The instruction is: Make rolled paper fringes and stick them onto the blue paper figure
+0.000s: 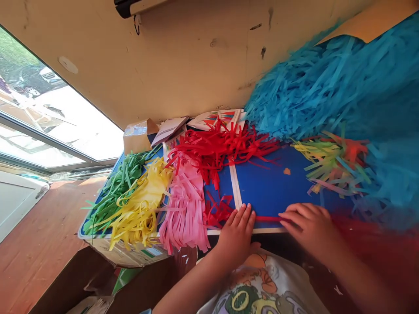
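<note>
A red paper strip (268, 219), light and limp, best pinched at its ends, lies near the bottom edge of the blue board (271, 183), between the left hand (236, 237) and right hand (310, 229), both grips open and flat.

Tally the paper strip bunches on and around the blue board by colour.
Green bunches: 1
Yellow bunches: 1
Pink bunches: 1
Red bunches: 2
Mixed-colour bunches: 1
Turquoise bunches: 1
Total: 7

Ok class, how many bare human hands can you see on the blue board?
2. The left hand rests on the blue board's near edge beside crumpled red paper strips; the right hand lies further along, by a thin red paper strip.
</note>
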Demonstrator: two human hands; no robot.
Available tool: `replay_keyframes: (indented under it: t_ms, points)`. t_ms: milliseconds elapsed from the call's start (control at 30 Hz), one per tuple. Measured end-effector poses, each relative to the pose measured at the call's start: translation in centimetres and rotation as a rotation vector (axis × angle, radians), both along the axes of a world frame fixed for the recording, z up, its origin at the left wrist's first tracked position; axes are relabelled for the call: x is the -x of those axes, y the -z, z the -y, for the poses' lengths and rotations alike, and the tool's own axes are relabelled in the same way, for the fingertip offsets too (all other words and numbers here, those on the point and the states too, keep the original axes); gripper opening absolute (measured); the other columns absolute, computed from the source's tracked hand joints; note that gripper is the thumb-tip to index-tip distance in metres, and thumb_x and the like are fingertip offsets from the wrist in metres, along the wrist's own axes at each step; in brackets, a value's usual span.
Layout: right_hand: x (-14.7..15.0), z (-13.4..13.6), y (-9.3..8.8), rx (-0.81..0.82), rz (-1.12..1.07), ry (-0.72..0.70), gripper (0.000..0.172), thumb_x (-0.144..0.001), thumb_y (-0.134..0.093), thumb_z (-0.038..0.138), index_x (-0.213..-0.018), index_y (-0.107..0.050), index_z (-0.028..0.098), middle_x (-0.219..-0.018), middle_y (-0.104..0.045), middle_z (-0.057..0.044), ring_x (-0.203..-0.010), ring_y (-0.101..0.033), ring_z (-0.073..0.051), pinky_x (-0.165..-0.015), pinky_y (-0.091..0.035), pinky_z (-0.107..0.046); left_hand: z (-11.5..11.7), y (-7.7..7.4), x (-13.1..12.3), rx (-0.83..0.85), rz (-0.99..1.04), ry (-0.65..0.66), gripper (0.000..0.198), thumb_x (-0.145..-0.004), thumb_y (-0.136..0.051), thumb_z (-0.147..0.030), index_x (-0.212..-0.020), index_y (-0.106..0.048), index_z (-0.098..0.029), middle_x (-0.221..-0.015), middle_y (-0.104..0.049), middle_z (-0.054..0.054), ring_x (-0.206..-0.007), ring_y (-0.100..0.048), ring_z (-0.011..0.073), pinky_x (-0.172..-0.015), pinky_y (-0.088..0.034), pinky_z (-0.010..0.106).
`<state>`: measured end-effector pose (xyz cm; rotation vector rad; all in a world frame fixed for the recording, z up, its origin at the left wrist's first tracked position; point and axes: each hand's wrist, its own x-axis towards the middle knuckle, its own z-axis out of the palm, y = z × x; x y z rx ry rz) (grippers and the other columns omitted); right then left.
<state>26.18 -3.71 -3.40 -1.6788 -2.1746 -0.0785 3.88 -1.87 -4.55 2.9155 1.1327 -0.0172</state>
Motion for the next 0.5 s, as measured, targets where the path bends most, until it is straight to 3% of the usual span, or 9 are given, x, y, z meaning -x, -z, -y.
replay_keyframes:
  t_ms: [100, 267, 367, 500]
  points:
    - [1.6, 0.2, -0.1, -0.014, 0.013, -0.057, 0.022, -0.086, -0.047, 0.021, -0.081, -0.067, 0.026, -0.086, -0.064, -0.001, -0.082, -0.053, -0.016, -0.077, -0.030, -0.033, -0.3, -0.3, 0.0, 0.002, 0.082, -0.042, 0.067, -0.083, -0.046, -0.057, -0.133, -0.038, -0.013, -0.143, -0.034, 0.011, -0.130, -0.032, 0.0233, -0.102, -0.035, 0.037]
    - [2.7, -0.1, -0.2, -0.068, 0.161, -0.110, 0.022, -0.083, -0.048, 0.011, -0.079, -0.066, 0.022, -0.082, -0.065, -0.001, -0.083, -0.052, -0.017, -0.082, -0.030, -0.034, -1.4, -1.2, -1.1, -0.086, 0.136, -0.084, 0.027, -0.088, -0.049, -0.033, -0.109, -0.059, -0.018, -0.123, -0.056, 0.007, -0.114, -0.048, 0.0217, -0.092, -0.042, 0.037]
    - [2.5, -0.1, -0.2, -0.113, 0.227, -0.173, 0.023, -0.081, -0.046, 0.006, -0.080, -0.066, 0.018, -0.083, -0.064, -0.003, -0.083, -0.051, -0.018, -0.085, -0.031, -0.035, -2.2, -2.1, -2.2, -0.129, 0.131, -0.028, 0.021, -0.090, -0.046, -0.029, -0.102, -0.060, -0.019, -0.116, -0.058, 0.007, -0.106, -0.050, 0.0223, -0.088, -0.042, 0.038]
    - [2.2, 0.0, 0.0, -0.131, 0.267, -0.188, 0.024, -0.081, -0.043, 0.005, -0.078, -0.064, 0.017, -0.085, -0.063, -0.005, -0.085, -0.051, -0.019, -0.086, -0.031, -0.037, -3.0, -2.8, -3.3, -0.035, 0.026, 0.154, 0.016, -0.091, -0.043, -0.021, -0.096, -0.058, -0.018, -0.094, -0.060, 0.006, -0.083, -0.053, 0.0187, -0.070, -0.042, 0.033]
